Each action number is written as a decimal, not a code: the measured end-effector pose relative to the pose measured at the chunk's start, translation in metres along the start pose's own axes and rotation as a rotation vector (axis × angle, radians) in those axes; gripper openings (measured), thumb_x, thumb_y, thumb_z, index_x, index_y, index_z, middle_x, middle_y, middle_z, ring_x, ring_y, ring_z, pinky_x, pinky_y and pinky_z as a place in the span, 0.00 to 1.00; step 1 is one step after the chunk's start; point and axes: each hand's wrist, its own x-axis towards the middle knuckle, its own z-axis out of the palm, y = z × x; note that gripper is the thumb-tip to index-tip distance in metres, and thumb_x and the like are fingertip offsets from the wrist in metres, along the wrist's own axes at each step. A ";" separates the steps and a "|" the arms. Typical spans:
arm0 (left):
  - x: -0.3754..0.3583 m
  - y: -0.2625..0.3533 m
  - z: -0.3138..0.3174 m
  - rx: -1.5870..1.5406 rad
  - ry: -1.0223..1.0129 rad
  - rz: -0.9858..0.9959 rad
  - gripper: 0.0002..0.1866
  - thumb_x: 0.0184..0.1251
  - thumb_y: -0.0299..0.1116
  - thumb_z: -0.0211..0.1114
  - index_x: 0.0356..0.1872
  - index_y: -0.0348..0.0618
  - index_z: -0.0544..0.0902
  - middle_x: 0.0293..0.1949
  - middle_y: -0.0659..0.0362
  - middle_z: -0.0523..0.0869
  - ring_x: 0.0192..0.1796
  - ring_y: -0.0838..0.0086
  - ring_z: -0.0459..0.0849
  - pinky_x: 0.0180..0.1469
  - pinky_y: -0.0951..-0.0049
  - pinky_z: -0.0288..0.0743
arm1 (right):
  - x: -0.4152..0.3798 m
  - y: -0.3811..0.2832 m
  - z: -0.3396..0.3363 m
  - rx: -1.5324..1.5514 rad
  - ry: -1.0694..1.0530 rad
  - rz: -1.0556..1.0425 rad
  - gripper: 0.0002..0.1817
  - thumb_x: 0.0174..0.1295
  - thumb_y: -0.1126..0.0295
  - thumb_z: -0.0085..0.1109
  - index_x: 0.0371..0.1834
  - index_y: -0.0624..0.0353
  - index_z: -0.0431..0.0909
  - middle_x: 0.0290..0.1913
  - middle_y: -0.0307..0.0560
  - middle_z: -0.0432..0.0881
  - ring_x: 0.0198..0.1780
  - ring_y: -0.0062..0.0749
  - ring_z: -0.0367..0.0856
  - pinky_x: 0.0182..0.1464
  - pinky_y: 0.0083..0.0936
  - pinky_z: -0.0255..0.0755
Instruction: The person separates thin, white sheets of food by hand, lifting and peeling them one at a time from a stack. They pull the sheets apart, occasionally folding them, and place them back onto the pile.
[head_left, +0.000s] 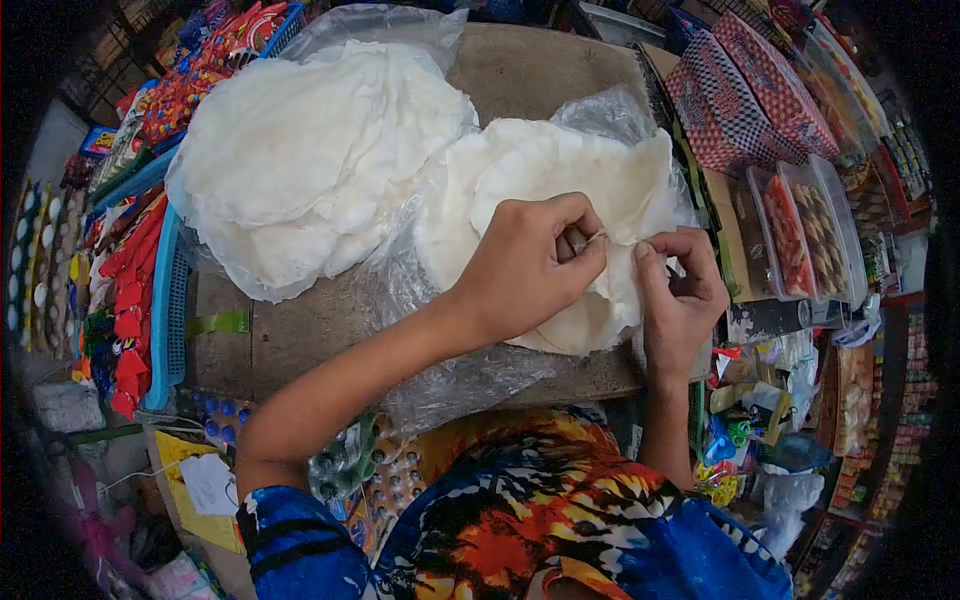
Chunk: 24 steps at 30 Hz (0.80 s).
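Note:
My left hand point(525, 265) and my right hand point(680, 290) meet over a clear plastic bag point(455, 375) that holds a stack of thin white round wafers point(545, 170). Both hands pinch the bag's plastic at its right side, fingertips almost touching; the thin film between them is hard to make out. A second, larger clear bag of the same white wafers point(300, 150) lies to the left on the wooden table point(290, 345), apart from both hands.
A blue basket point(168, 310) with red snack packets lines the table's left edge. Red-checked boxes point(745, 90) and clear tubs of biscuits point(805, 225) stand at the right. Small goods crowd the floor around the table's front.

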 end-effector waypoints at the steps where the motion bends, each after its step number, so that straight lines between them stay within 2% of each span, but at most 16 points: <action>1: 0.000 0.000 0.000 -0.009 -0.007 -0.016 0.06 0.61 0.27 0.63 0.30 0.33 0.79 0.22 0.64 0.79 0.24 0.88 0.72 0.25 0.81 0.67 | 0.000 -0.001 0.000 -0.001 -0.001 0.000 0.05 0.51 0.79 0.62 0.30 0.62 0.78 0.35 0.43 0.78 0.37 0.24 0.76 0.36 0.20 0.69; 4: 0.001 -0.005 0.004 -0.051 -0.011 -0.030 0.07 0.62 0.28 0.63 0.30 0.33 0.79 0.22 0.65 0.79 0.24 0.88 0.72 0.25 0.81 0.66 | 0.000 -0.005 -0.001 -0.143 -0.061 -0.102 0.07 0.49 0.78 0.65 0.32 0.61 0.79 0.38 0.45 0.78 0.39 0.29 0.76 0.38 0.23 0.70; 6: 0.001 -0.005 0.004 -0.079 -0.003 -0.030 0.07 0.62 0.28 0.63 0.31 0.33 0.79 0.22 0.65 0.79 0.24 0.88 0.72 0.25 0.81 0.66 | 0.000 -0.005 0.001 -0.313 0.010 -0.395 0.11 0.46 0.79 0.67 0.34 0.60 0.80 0.39 0.48 0.78 0.41 0.38 0.77 0.42 0.29 0.71; 7: 0.000 -0.003 0.004 -0.069 -0.026 -0.035 0.07 0.62 0.28 0.63 0.31 0.33 0.79 0.22 0.65 0.79 0.25 0.88 0.72 0.25 0.81 0.67 | -0.001 -0.006 0.001 -0.312 0.010 -0.395 0.11 0.46 0.79 0.67 0.34 0.60 0.80 0.39 0.48 0.78 0.41 0.38 0.77 0.42 0.29 0.71; 9: 0.000 -0.002 0.003 -0.059 -0.052 -0.040 0.07 0.62 0.28 0.63 0.31 0.33 0.79 0.22 0.65 0.79 0.25 0.88 0.72 0.26 0.81 0.67 | -0.002 -0.008 0.000 -0.421 0.036 -0.534 0.15 0.42 0.80 0.69 0.36 0.60 0.81 0.41 0.50 0.78 0.45 0.45 0.76 0.46 0.34 0.71; 13: 0.000 -0.004 0.002 -0.052 -0.073 -0.015 0.07 0.62 0.28 0.63 0.31 0.33 0.80 0.23 0.65 0.79 0.26 0.88 0.72 0.26 0.81 0.67 | -0.001 -0.006 -0.001 -0.489 0.031 -0.680 0.15 0.41 0.80 0.68 0.36 0.60 0.81 0.41 0.49 0.78 0.47 0.45 0.76 0.48 0.35 0.70; 15: 0.000 -0.002 0.002 -0.031 -0.083 -0.017 0.06 0.62 0.28 0.63 0.31 0.33 0.80 0.23 0.65 0.79 0.26 0.88 0.72 0.26 0.81 0.67 | 0.001 -0.009 0.001 -0.438 0.049 -0.643 0.13 0.42 0.81 0.67 0.34 0.59 0.81 0.39 0.50 0.79 0.45 0.44 0.76 0.48 0.34 0.70; 16: 0.001 0.000 0.003 -0.050 -0.043 -0.022 0.06 0.59 0.27 0.63 0.29 0.32 0.79 0.22 0.59 0.80 0.24 0.83 0.75 0.27 0.78 0.69 | 0.001 -0.008 0.000 -0.438 0.047 -0.644 0.13 0.42 0.81 0.67 0.34 0.59 0.81 0.39 0.50 0.79 0.45 0.44 0.76 0.48 0.34 0.70; 17: 0.001 0.001 0.003 -0.070 -0.002 -0.027 0.07 0.57 0.26 0.62 0.28 0.30 0.79 0.20 0.52 0.81 0.22 0.77 0.79 0.28 0.76 0.72 | 0.001 -0.006 0.000 -0.336 0.049 -0.522 0.11 0.44 0.81 0.66 0.33 0.60 0.80 0.38 0.48 0.79 0.45 0.39 0.76 0.48 0.31 0.70; 18: 0.001 0.000 0.002 -0.071 0.001 -0.027 0.07 0.57 0.26 0.62 0.28 0.30 0.79 0.20 0.52 0.81 0.22 0.77 0.79 0.28 0.76 0.72 | 0.001 -0.003 -0.001 -0.235 0.049 -0.401 0.09 0.47 0.82 0.65 0.32 0.61 0.79 0.37 0.46 0.79 0.44 0.35 0.76 0.48 0.27 0.69; 19: 0.000 -0.003 0.000 -0.025 0.021 -0.016 0.06 0.59 0.26 0.63 0.29 0.32 0.79 0.22 0.59 0.80 0.25 0.83 0.76 0.28 0.79 0.70 | 0.002 -0.001 -0.002 -0.235 0.046 -0.402 0.09 0.47 0.82 0.65 0.32 0.61 0.79 0.37 0.46 0.79 0.44 0.35 0.76 0.48 0.27 0.69; 20: 0.000 -0.005 -0.001 0.020 0.041 -0.005 0.06 0.61 0.27 0.63 0.30 0.33 0.79 0.24 0.66 0.80 0.27 0.89 0.73 0.28 0.82 0.67 | 0.004 0.002 -0.004 0.052 0.099 -0.152 0.07 0.50 0.82 0.63 0.32 0.62 0.78 0.36 0.44 0.79 0.44 0.30 0.76 0.49 0.24 0.69; 21: 0.001 -0.007 -0.003 0.017 0.045 -0.006 0.06 0.61 0.27 0.63 0.30 0.33 0.79 0.24 0.66 0.80 0.27 0.89 0.73 0.28 0.82 0.67 | 0.006 0.004 -0.006 0.337 0.148 0.100 0.05 0.54 0.83 0.61 0.32 0.63 0.77 0.36 0.42 0.79 0.44 0.25 0.75 0.49 0.21 0.68; 22: 0.003 -0.009 -0.006 0.004 0.032 -0.040 0.06 0.61 0.26 0.63 0.31 0.33 0.79 0.25 0.65 0.80 0.28 0.88 0.74 0.29 0.83 0.68 | 0.008 0.008 -0.012 0.346 0.143 0.099 0.03 0.57 0.83 0.58 0.34 0.65 0.77 0.38 0.41 0.78 0.46 0.21 0.73 0.50 0.18 0.67; 24: 0.005 -0.011 -0.005 -0.010 0.016 -0.071 0.05 0.61 0.26 0.63 0.31 0.33 0.79 0.26 0.65 0.80 0.30 0.88 0.74 0.31 0.83 0.69 | 0.007 0.003 -0.011 0.303 0.105 0.029 0.04 0.57 0.82 0.59 0.34 0.65 0.77 0.40 0.43 0.78 0.46 0.23 0.74 0.50 0.19 0.67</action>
